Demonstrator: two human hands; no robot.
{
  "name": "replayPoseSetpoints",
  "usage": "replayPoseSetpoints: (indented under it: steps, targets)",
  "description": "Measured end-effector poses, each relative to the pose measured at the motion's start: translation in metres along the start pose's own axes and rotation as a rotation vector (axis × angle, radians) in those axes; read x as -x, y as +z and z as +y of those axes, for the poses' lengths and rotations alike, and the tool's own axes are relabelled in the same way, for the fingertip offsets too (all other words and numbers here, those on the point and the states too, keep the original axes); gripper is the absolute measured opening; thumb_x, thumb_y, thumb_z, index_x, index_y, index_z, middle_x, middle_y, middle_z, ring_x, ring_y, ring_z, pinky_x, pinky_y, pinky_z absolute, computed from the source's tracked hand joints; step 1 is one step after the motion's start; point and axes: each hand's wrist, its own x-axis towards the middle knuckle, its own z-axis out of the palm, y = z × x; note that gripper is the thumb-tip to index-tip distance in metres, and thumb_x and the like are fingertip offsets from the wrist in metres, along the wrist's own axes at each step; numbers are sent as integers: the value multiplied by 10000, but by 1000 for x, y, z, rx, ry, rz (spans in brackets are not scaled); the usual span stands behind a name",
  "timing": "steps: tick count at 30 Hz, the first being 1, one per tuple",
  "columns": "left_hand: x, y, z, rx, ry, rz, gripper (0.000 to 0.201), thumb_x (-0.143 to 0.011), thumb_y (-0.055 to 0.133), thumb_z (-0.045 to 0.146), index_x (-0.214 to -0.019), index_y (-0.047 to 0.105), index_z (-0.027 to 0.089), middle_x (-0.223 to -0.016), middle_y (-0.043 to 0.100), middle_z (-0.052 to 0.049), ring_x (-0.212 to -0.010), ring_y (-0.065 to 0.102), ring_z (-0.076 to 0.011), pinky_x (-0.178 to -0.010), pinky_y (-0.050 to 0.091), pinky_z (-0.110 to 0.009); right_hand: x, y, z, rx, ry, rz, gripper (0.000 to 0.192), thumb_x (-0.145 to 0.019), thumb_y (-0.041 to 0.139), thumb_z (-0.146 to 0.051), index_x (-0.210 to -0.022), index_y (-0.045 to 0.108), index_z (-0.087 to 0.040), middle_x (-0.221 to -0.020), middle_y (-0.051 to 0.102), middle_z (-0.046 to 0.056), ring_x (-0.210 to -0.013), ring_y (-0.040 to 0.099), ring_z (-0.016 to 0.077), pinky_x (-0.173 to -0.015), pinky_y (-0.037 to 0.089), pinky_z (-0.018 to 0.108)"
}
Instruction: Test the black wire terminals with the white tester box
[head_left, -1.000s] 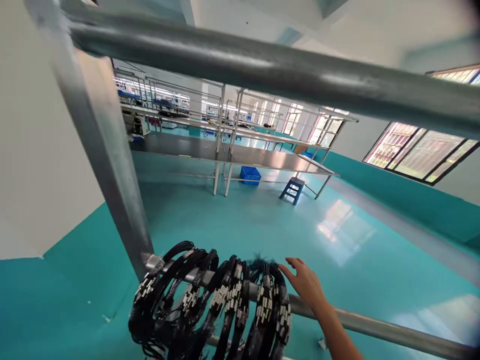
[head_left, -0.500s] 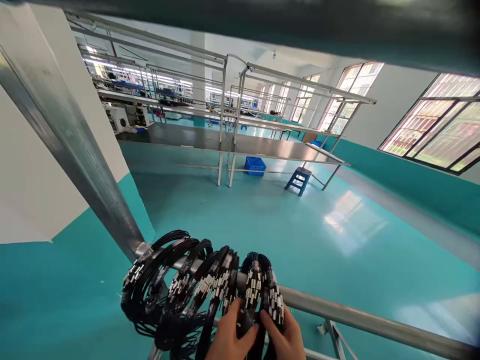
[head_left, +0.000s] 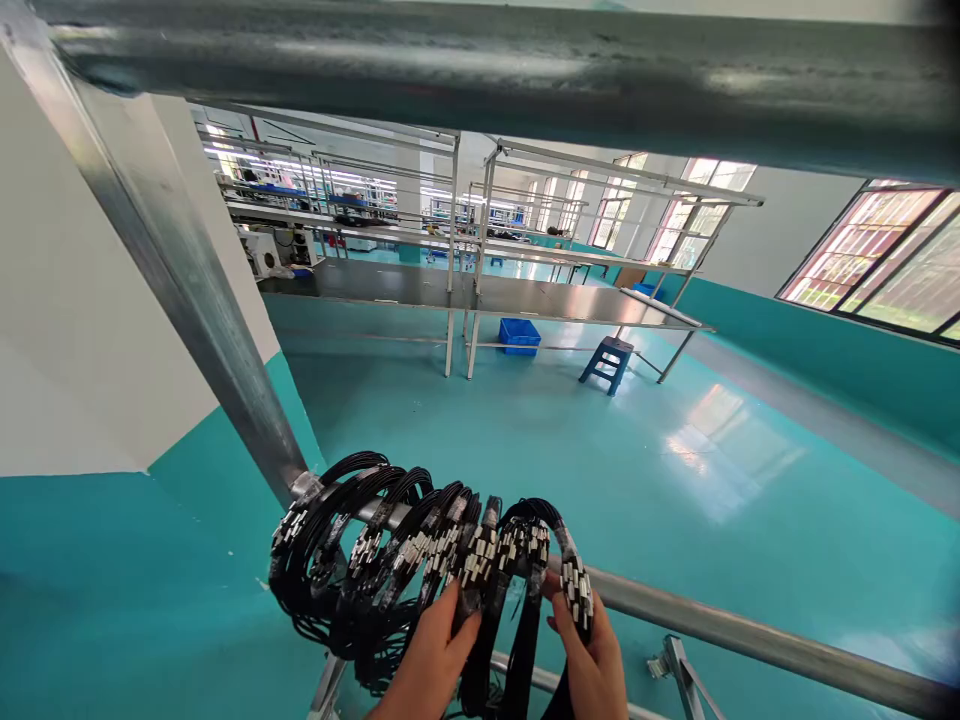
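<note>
Several bundles of black cables [head_left: 360, 560] with silver metal ends hang looped over a horizontal metal rail [head_left: 720, 622]. My left hand [head_left: 431, 650] is closed around one cable bundle [head_left: 478, 560] at the middle of the row, just below its silver ends. At the right end of the row, my right hand [head_left: 589, 655] grips another cable bundle [head_left: 576, 590], its thumb and fingers on either side. Between my hands hang black strands with more silver ends [head_left: 536, 545]. The lower ends of the bundles run out of view.
A thick metal bar [head_left: 480, 70] crosses above, joined to a slanting post [head_left: 187, 270] on the left beside a wall. Beyond stand a long workbench [head_left: 555, 298], a blue bin [head_left: 519, 335] and a blue stool [head_left: 607, 362]. A bracket [head_left: 679, 665] sits under the rail.
My hands have moved apart; the right has drawn its bundle rightward, opening a gap. My left hand has shifted slightly left. The view has tilted, showing more of the upper bar.
</note>
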Motion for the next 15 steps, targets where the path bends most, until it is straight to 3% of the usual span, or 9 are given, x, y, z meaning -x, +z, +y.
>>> replayPoseSetpoints:
  steps: [4, 9, 12, 15]
  targets:
    - [5, -6, 1, -125, -53, -9, 532, -824, 525, 464, -1255, 584, 159, -1280, 653, -144, -1125, 604, -377, -875, 521, -395, 3, 6, 2, 59, 22, 55, 643, -735, 645, -704, -1113, 656, -183, -1104, 716, 103, -973, 679, 307, -690, 556, 303]
    - [7, 0, 4, -230, -69, -13, 400, -952, 394, 411, -1211, 586, 173, -1106, 714, -125, -994, 655, -321, -819, 525, -366, 6, 21, 1, 110, -141, 204, 576, -768, 604, -705, -1009, 662, -185, -940, 708, 71, -872, 646, 246, -706, 516, 281]
    - [7, 3, 6, -278, -61, -35, 375, -991, 350, 360, -1226, 574, 173, -1116, 715, -140, -961, 671, -314, -733, 534, -356, -7, 16, 2, 120, -68, 289, 646, -682, 634, -752, -958, 657, -167, -741, 644, 29, -702, 585, 200, -609, 491, 277]
    - [13, -3, 9, -338, -45, -83, 390, -960, 443, 322, -1298, 547, 156, -1092, 722, -157, -913, 685, -328, -683, 522, -366, -18, 8, 4, 191, 7, 333, 631, -627, 635, -777, -831, 618, -180, -573, 519, -31, -553, 489, 157, -501, 418, 265]
